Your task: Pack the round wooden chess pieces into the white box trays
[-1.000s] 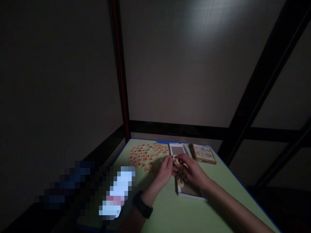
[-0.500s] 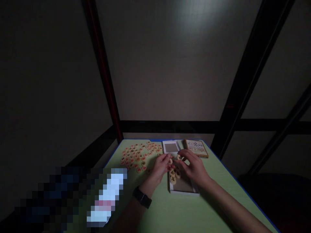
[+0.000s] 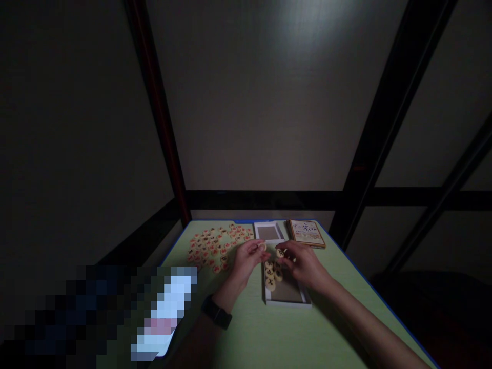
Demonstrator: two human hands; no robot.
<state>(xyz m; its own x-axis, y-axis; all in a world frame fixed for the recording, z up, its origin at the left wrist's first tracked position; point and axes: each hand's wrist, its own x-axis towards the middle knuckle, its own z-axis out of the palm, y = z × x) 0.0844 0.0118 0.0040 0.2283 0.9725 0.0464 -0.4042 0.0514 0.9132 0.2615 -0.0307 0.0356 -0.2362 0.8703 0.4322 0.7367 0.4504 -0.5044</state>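
Observation:
Both hands work over a shallow white box [image 3: 286, 300] lying on a green table [image 3: 277, 338]. My left hand [image 3: 246, 261], with a dark watch on its wrist, pinches a round pale game disc [image 3: 262, 247] at the box's left edge. My right hand [image 3: 303, 264] is curled above the box, its fingertips on another disc [image 3: 280, 252]. A few discs with dark marks [image 3: 271, 277] lie in a column inside the box. Many loose discs [image 3: 215, 245] with red and dark marks are spread to the left.
A brown printed box lid [image 3: 306, 233] lies at the table's far right corner. Dark beams and a red post [image 3: 157, 118] rise behind the table. A blurred patch covers the lower left. The room is dim.
The view has shifted, so the table sits further left. My left hand now holds a disc higher at the box's edge, and my right hand's fingers have shifted over the discs in the box.

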